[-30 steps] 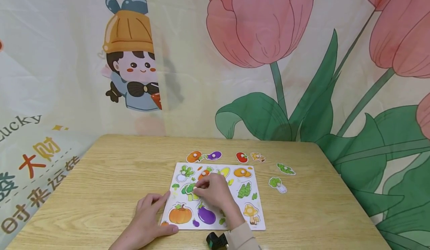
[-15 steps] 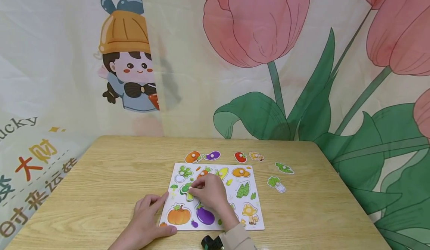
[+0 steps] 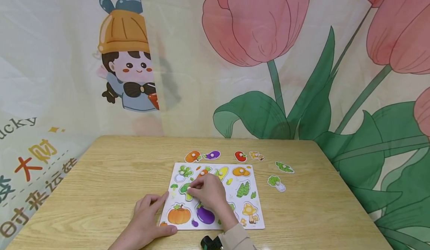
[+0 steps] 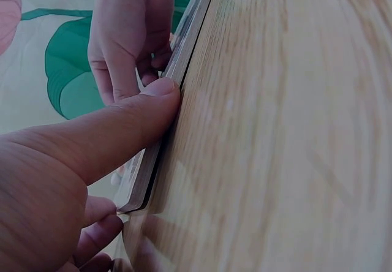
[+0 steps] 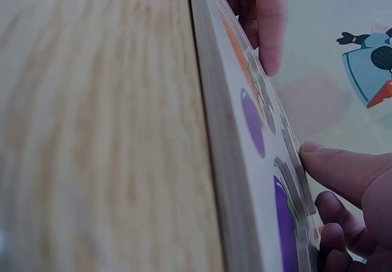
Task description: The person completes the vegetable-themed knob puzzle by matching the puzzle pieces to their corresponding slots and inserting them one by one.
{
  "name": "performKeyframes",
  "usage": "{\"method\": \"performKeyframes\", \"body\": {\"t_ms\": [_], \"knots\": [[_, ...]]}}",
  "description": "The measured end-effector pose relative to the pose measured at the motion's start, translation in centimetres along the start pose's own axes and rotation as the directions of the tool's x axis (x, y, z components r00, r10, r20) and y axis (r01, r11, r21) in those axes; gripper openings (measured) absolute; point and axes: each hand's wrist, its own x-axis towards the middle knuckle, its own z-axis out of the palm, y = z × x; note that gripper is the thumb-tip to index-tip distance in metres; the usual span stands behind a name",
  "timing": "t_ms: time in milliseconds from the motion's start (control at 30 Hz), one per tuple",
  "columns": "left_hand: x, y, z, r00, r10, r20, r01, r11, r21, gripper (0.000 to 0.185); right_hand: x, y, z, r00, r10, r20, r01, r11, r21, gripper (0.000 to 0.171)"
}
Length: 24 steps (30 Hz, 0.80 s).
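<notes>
A person's right hand point(image 3: 209, 194) pinches the white knob of a broccoli piece point(image 3: 186, 189) sitting on the left middle of a puzzle board point(image 3: 248, 220) near the table's point(image 3: 100, 175) front edge. The left hand point(image 3: 146, 216), fingers relaxed, steadies the board's near left corner with its thumb.

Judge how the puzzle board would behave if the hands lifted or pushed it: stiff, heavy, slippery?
The puzzle board probably stays stiff: the right wrist view shows a thick, straight edge. It looks light, being thin and flat. It may slide on the smooth wooden table, which would explain why the left hand braces its edge while the right hand works the broccoli piece.
</notes>
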Motion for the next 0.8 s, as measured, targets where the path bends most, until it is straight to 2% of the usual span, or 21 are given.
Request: {"method": "performKeyframes", "body": {"t_ms": [267, 800], "knots": [[0.09, -0.02, 0.06, 1.0, -0.024, 0.002, 0.024, 1.0, -0.016, 0.116, -0.05, 0.05, 0.09, 1.0, 0.007, 0.002, -0.007, 1.0, -0.016, 0.007], [0.32, -0.25, 0.2, 0.999, -0.03, 0.022, 0.03, 0.999, -0.029, 0.116, -0.06, -0.05, 0.04, 1.0, 0.019, -0.01, -0.02, 1.0, -0.016, 0.007]]}}
